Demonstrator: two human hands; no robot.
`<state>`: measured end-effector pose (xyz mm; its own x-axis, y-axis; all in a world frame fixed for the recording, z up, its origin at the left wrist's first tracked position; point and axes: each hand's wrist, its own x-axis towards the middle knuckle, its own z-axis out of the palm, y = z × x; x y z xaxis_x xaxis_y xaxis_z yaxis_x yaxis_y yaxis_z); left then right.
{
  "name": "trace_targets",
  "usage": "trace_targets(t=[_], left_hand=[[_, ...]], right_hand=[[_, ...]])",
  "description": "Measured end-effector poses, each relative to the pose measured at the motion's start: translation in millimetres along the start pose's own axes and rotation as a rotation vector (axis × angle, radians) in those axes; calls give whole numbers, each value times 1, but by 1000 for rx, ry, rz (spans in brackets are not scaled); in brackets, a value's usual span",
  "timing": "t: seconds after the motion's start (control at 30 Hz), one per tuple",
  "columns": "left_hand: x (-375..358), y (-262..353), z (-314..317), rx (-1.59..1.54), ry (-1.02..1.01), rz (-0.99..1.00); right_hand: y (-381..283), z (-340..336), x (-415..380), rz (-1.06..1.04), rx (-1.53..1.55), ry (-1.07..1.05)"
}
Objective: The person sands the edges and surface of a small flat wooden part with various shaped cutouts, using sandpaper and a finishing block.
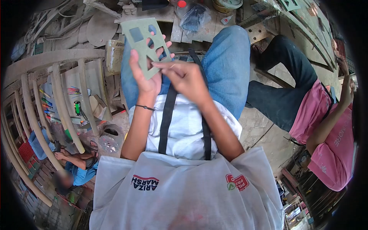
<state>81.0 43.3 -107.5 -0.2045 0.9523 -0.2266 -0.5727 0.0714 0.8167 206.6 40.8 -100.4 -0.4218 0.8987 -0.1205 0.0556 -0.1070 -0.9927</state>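
Note:
A flat grey-green board [142,48] with several cut-out shapes, among them a square and a triangle, is tilted above my lap. My left hand [148,83] holds it from beneath, thumb along the near left edge and fingers showing behind the holes and past the right edge. The fingers of my right hand [186,76] are pinched together at the board's lower part, beside the triangular hole. Something thin and pale seems to be between those fingertips, too small to name.
A wooden slatted railing [59,103] curves along my left. To my right sits a person in a pink shirt [333,149]; another person in blue [82,172] is at lower left. Ahead lie a plastic bag [193,19], a red cap [181,4] and a basin [228,4].

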Motion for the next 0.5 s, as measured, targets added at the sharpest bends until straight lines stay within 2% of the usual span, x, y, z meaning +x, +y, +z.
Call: trace_targets(t=[0.03, 0.07, 0.1, 0.17, 0.33, 0.4, 0.5], left_hand=[[2, -1, 1, 3, 9, -4], [2, 0, 2, 23, 3, -5], [3, 1, 2, 24, 7, 3], [1, 3, 2, -38, 12, -11], [0, 0, -1, 47, 1, 68], [-1, 1, 0, 48, 29, 69], [0, 1, -4, 55, -9, 64]], right_hand=[[-1, -7, 6, 77, 27, -14], [-4, -11, 5, 92, -69, -37], [-7, -7, 3, 86, -69, -44], [-17, 3, -4, -4, 46, 129], [-9, 8, -8, -8, 124, 167], [-33, 6, -16, -40, -114, 51], [-38, 16, -22, -53, -94, 112]])
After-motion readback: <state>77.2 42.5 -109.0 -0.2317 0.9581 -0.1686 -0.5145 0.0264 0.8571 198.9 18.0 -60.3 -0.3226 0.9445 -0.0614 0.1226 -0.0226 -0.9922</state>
